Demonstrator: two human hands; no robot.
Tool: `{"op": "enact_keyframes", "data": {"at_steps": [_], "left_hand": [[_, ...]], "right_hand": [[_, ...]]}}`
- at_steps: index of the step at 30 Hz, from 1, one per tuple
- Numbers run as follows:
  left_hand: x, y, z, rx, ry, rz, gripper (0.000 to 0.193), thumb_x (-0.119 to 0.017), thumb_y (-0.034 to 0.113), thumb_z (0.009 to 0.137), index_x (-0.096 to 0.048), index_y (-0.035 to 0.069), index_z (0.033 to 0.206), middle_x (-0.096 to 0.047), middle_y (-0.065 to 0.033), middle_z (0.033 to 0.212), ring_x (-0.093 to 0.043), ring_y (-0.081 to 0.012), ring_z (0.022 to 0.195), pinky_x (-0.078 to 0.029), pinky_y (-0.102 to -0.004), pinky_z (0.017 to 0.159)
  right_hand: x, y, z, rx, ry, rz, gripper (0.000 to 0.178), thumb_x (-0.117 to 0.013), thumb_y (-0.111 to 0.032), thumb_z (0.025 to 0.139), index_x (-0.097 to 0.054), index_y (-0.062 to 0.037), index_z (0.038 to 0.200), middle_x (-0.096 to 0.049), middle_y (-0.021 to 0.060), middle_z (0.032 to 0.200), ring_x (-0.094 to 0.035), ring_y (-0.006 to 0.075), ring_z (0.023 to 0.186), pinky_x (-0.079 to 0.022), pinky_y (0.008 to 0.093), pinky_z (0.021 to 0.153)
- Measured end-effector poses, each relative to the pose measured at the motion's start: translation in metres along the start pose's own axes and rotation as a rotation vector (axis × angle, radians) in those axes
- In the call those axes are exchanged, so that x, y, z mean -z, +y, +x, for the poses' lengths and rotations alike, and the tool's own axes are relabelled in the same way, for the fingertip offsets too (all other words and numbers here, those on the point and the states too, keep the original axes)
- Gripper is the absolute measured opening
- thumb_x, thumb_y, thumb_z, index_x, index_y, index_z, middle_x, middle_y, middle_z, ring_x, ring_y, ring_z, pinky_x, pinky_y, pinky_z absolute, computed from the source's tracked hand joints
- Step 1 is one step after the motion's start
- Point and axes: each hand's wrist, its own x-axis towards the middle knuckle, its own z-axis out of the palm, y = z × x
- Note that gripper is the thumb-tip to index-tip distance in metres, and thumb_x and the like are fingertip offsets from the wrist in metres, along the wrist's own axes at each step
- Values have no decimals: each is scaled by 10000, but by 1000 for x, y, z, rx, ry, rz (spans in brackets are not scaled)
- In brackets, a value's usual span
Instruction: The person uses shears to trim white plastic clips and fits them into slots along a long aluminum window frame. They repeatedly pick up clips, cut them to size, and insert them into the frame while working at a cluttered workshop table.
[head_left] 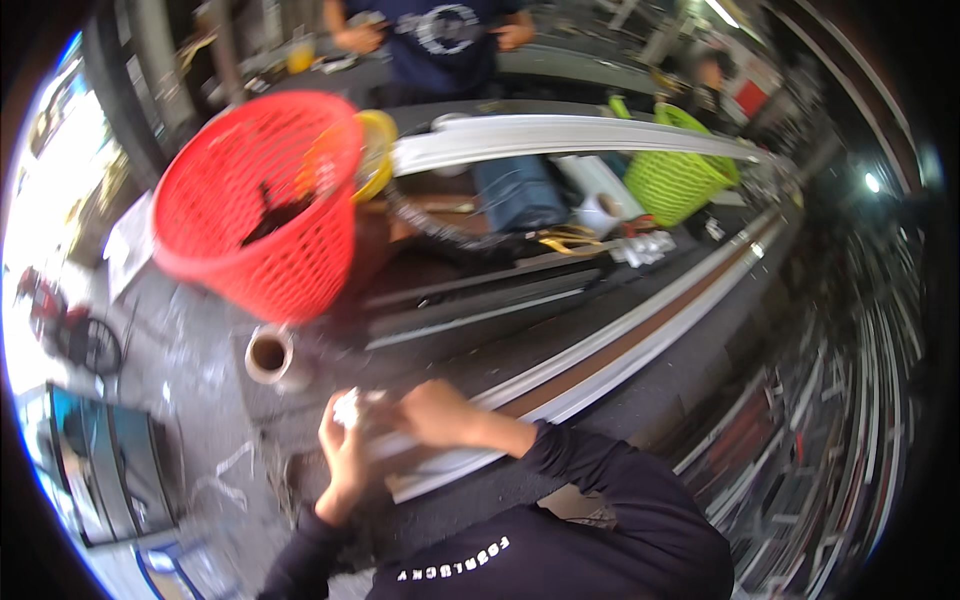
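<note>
Left hand (343, 455) has its fingers closed; right hand (440, 413) curls just beside it, its grip too blurred to tell. On the dark bench (450, 362), a long white-and-brown profile (600, 360) slants from its near end by the hands, below the red basket (290, 265), to a far end well right of that basket. Below the basket, a small whitish thing (347, 409) is clamped in the left hand, its direction unclear.

The left hand (342, 455) is gripping a small whitish item (346, 408), blurred. The right hand (437, 413) is sitting just beside it, near the end of a long white-and-brown profile (600, 360). A hollow roll (289, 376) is standing nearby. A red basket (300, 262) is resting behind the roll; a co-worker (440, 50) is standing across the bench (480, 362).
</note>
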Motion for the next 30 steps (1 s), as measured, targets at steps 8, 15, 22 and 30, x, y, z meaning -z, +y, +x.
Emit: {"op": "enact_keyframes", "data": {"at_steps": [8, 15, 22, 30], "left_hand": [[3, -19, -2, -10, 155, 175, 353, -462, 393, 1067, -575, 65, 1131, -724, -88, 1022, -618, -136, 957, -418, -291, 824], [8, -19, 1, 37, 162, 187, 448, -439, 457, 1069, -550, 40, 1188, -652, -96, 1071, -608, -188, 1009, -446, -347, 943], [23, -24, 9, -18, 81, -137, 576, -490, 452, 1058, -449, -14, 1395, -588, -137, 1207, -606, -251, 1059, -491, -383, 983], [35, -14, 13, 31, 201, -43, 557, -535, 432, 1045, -488, -4, 1387, -580, -140, 1231, -594, -224, 966, -512, -348, 924]], "right_hand": [[9, -13, -4, 12, 124, 77, 457, -614, -307, 933, -664, 14, 611, -638, 217, 599, -680, 388, 606, -557, 478, 604], [7, -16, -3, -47, 140, 94, 442, -649, -308, 892, -665, 38, 617, -637, 241, 612, -683, 409, 618, -565, 479, 611], [-5, -39, -20, -55, 610, 95, 246, -693, -224, 873, -636, 11, 822, -615, 119, 756, -612, 293, 800, -507, 403, 755], [-85, -82, -67, 113, 472, -91, 752, -617, -442, 905, -409, 11, 1468, -191, 325, 1604, -171, 448, 1514, -162, 517, 1231]]}}
